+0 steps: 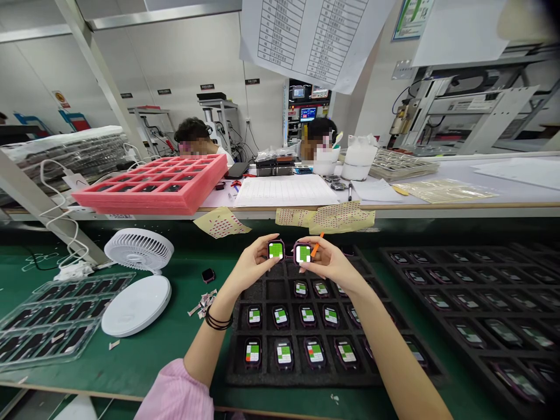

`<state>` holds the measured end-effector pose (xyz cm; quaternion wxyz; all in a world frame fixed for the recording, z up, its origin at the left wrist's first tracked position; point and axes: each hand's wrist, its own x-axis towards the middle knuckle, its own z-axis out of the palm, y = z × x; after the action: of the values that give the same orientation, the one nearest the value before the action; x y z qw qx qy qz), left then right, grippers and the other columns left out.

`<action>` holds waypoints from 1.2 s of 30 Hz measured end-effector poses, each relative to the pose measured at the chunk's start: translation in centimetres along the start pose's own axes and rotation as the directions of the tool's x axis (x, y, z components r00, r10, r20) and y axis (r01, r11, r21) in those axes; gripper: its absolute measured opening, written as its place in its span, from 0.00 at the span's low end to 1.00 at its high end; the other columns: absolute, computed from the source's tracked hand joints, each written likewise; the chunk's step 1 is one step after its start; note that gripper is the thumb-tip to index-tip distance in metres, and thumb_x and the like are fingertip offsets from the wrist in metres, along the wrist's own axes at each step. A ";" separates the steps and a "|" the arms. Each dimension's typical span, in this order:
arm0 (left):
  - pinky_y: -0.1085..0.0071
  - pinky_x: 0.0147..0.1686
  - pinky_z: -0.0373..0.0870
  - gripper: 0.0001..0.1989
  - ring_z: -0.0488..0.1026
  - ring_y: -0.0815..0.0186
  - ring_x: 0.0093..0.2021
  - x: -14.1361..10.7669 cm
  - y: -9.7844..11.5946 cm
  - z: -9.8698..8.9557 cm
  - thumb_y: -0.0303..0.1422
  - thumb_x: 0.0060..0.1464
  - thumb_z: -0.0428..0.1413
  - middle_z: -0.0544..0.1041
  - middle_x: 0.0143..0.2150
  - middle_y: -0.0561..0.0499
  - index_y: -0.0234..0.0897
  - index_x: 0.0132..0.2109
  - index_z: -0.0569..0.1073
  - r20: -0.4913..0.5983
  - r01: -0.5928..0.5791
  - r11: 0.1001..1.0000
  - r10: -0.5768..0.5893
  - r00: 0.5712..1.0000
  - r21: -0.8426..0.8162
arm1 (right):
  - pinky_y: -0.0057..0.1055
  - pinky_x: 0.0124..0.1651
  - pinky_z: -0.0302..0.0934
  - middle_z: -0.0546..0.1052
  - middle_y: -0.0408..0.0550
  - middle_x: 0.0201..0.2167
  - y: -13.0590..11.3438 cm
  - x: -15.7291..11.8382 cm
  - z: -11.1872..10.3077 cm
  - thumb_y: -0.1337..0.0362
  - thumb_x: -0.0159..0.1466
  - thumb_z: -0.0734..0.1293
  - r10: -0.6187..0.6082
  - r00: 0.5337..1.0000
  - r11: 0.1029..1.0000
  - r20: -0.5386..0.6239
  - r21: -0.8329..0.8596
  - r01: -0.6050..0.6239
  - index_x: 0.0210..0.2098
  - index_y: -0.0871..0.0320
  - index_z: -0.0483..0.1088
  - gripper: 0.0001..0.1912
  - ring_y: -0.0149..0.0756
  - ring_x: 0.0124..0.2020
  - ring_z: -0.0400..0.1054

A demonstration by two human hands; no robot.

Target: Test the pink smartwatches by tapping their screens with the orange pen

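My left hand pinches a smartwatch body without a strap, thumb at the lower edge of its lit green-and-white screen. Beside it, my right hand grips a second watch body, also lit green and white. An orange stick-like tool pokes up between the right fingers. Both watches are held upright side by side above the back of a black foam tray. In the tray's cells lie several more watches with lit screens, some showing red patches. My right forearm hides part of the tray.
Another black tray of watches lies at right. On the left are a white fan, clear trays, a loose watch and small scraps. A shelf edge with a pink foam tray crosses ahead; two people sit beyond.
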<state>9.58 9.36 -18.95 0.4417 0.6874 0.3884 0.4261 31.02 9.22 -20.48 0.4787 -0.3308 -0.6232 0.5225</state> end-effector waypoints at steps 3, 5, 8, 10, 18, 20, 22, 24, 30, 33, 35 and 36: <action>0.72 0.32 0.72 0.27 0.72 0.65 0.38 0.0 -0.1 0.0 0.36 0.54 0.57 0.74 0.48 0.43 0.36 0.60 0.64 0.018 0.018 0.999 -0.018 1.000 -0.041 | 0.22 0.15 0.55 0.73 0.46 0.34 0.0 0.1 -0.1 0.59 0.54 0.74 0.014 0.999 1.000 -0.044 -0.006 -0.014 0.46 0.55 0.68 0.22 0.33 0.26 0.72; 0.71 0.33 0.73 0.25 0.71 0.68 0.35 0.1 0.0 0.0 0.36 0.55 0.56 0.74 0.48 0.44 0.35 0.59 0.66 0.003 0.025 0.998 -0.025 1.000 -0.060 | 0.23 0.14 0.52 0.72 0.44 0.30 0.1 0.1 -0.2 0.56 0.56 0.72 0.027 0.997 1.000 -0.076 -0.008 -0.027 0.45 0.56 0.69 0.19 0.31 0.22 0.70; 0.72 0.33 0.73 0.20 0.69 0.70 0.30 0.2 0.0 0.0 0.38 0.57 0.53 0.75 0.43 0.47 0.35 0.55 0.70 -0.043 0.045 0.997 -0.047 0.998 -0.058 | 0.23 0.14 0.49 0.71 0.43 0.26 0.1 0.2 -0.3 0.52 0.61 0.67 0.033 0.995 0.999 -0.099 0.012 -0.032 0.43 0.56 0.70 0.17 0.31 0.20 0.71; 0.72 0.31 0.73 0.19 0.69 0.70 0.29 0.2 0.1 0.1 0.40 0.58 0.52 0.75 0.36 0.49 0.34 0.51 0.74 -0.077 0.061 0.997 -0.065 0.995 -0.052 | 0.23 0.15 0.49 0.71 0.43 0.24 0.2 0.3 -0.4 0.51 0.61 0.66 0.030 0.994 0.999 -0.104 0.020 -0.028 0.42 0.57 0.71 0.17 0.32 0.20 0.71; 0.72 0.33 0.73 0.18 0.72 0.63 0.41 0.2 0.1 0.1 0.39 0.56 0.54 0.77 0.45 0.45 0.35 0.50 0.73 -0.066 0.062 0.997 -0.064 0.996 -0.041 | 0.23 0.14 0.50 0.73 0.45 0.31 0.0 0.1 -0.3 0.55 0.58 0.70 0.034 0.994 0.999 -0.100 -0.006 -0.034 0.44 0.56 0.69 0.18 0.31 0.21 0.71; 0.70 0.38 0.74 0.21 0.73 0.63 0.43 0.2 -0.2 0.0 0.37 0.55 0.55 0.76 0.48 0.45 0.35 0.55 0.70 -0.024 0.047 0.996 -0.048 0.999 -0.071 | 0.22 0.14 0.50 0.74 0.47 0.35 -0.1 0.1 -0.2 0.57 0.56 0.72 0.027 0.997 1.000 -0.075 0.015 -0.026 0.45 0.56 0.68 0.20 0.33 0.25 0.73; 0.67 0.40 0.74 0.24 0.73 0.62 0.44 0.3 -0.7 -0.1 0.37 0.54 0.57 0.75 0.49 0.45 0.36 0.57 0.68 0.005 0.028 0.994 -0.028 1.000 -0.101 | 0.21 0.14 0.50 0.74 0.48 0.37 0.0 0.1 -0.2 0.58 0.54 0.73 0.018 0.998 1.000 -0.053 0.025 -0.017 0.46 0.55 0.67 0.23 0.35 0.29 0.73; 0.66 0.41 0.75 0.26 0.73 0.63 0.42 0.4 -1.2 -0.1 0.36 0.52 0.59 0.75 0.48 0.44 0.37 0.58 0.67 0.013 0.009 0.994 -0.007 1.000 -0.110 | 0.21 0.13 0.50 0.74 0.48 0.37 0.1 0.2 -0.2 0.58 0.53 0.74 0.010 0.999 1.000 -0.048 0.024 -0.009 0.47 0.55 0.66 0.24 0.35 0.29 0.73; 0.71 0.34 0.72 0.25 0.73 0.63 0.40 0.5 -1.4 0.2 0.39 0.52 0.59 0.75 0.45 0.45 0.36 0.56 0.68 -0.041 0.027 0.998 -0.029 0.999 -0.061 | 0.22 0.14 0.54 0.71 0.43 0.29 0.4 0.5 0.1 0.53 0.55 0.72 0.039 0.983 0.999 -0.181 0.002 -0.039 0.39 0.56 0.69 0.17 0.26 0.20 0.63; 0.69 0.39 0.72 0.24 0.73 0.62 0.42 0.4 -1.2 0.3 0.38 0.50 0.61 0.76 0.45 0.45 0.36 0.54 0.69 -0.066 0.016 0.999 -0.019 0.998 -0.044 | 0.22 0.15 0.57 0.69 0.43 0.27 0.3 0.5 0.2 0.53 0.54 0.73 0.065 0.969 0.998 -0.238 0.017 -0.063 0.35 0.56 0.70 0.16 0.27 0.21 0.61; 0.68 0.42 0.71 0.24 0.73 0.62 0.44 0.4 -1.1 0.3 0.37 0.49 0.62 0.76 0.46 0.45 0.36 0.53 0.69 -0.069 0.007 0.999 -0.010 0.998 -0.035 | 0.23 0.16 0.58 0.69 0.43 0.28 0.2 0.4 0.2 0.53 0.53 0.73 0.067 0.969 0.998 -0.238 0.015 -0.065 0.35 0.56 0.70 0.17 0.27 0.21 0.60; 0.68 0.41 0.71 0.24 0.73 0.61 0.44 0.4 -1.1 0.3 0.37 0.50 0.62 0.76 0.46 0.45 0.37 0.53 0.69 -0.071 0.009 0.999 -0.012 0.997 -0.035 | 0.23 0.17 0.59 0.69 0.43 0.28 0.2 0.4 0.1 0.53 0.53 0.73 0.062 0.972 0.998 -0.228 0.010 -0.061 0.36 0.56 0.70 0.17 0.27 0.21 0.60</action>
<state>9.81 10.01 -19.94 0.4415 0.6620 0.4001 0.4547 30.75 9.57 -20.60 0.5312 -0.4068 -0.5528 0.4966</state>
